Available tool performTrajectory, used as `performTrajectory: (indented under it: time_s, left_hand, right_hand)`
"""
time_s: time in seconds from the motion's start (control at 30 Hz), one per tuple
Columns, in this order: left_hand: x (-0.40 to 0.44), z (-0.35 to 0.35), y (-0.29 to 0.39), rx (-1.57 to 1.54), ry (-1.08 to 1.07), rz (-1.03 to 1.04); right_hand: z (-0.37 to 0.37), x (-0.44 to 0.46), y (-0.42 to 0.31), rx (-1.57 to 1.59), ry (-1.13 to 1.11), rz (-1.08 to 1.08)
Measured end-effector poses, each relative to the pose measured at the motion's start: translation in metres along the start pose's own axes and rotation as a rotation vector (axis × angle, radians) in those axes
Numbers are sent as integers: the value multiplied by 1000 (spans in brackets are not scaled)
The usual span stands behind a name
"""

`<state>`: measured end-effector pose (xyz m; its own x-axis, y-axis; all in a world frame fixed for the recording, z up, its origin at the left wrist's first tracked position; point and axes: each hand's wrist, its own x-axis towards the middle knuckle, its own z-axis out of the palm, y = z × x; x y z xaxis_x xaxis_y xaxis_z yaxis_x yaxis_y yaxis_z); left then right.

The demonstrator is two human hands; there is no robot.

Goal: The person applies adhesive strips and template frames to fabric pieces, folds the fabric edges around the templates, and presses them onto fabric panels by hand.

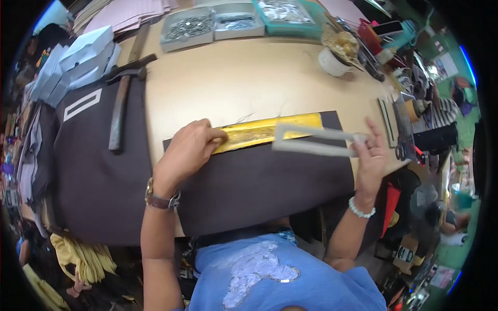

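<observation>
My left hand (189, 147) is closed at the left end of a long yellow strip (249, 133), which has a worn brown middle and lies near the top edge of a dark cloth piece (270, 179). Thumb and fingertips press together there. In my right hand (370, 150), pinched at one end, is a pale rectangular frame (311, 147) with a long slot, slightly blurred. It hangs over the right part of the strip and hides some of it. A similar white rectangular frame (83, 104) lies on another dark cloth (93, 171) at the left.
A hammer (120, 109) rests on the left cloth, by stacked white boxes (85, 54). Trays of small metal parts (188, 28) line the back of the wooden table (207, 78). A white pot (333, 63) and scissors (400, 152) are on the right.
</observation>
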<state>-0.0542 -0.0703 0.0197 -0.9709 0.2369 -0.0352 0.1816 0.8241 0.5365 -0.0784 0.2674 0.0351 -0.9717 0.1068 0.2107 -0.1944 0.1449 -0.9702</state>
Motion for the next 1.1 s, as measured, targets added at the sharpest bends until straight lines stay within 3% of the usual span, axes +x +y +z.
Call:
performTrajectory:
  time_s: [0.13, 0.23, 0.4, 1.1]
  left_hand:
    - [1, -2, -4, -109, -28, -32]
    - [1, -3, -6, -118, -46, -50]
    - [-2, -3, -11, -97, -45, 17]
    - [-3, -2, -2, -43, -70, -40]
  right_hand:
    - [59, -23, 21, 171, -200, 248]
    - [77, -27, 29, 84, -276, 285]
    - [75, -23, 31, 22, -237, 297]
    - [80, -22, 37, -48, -205, 276]
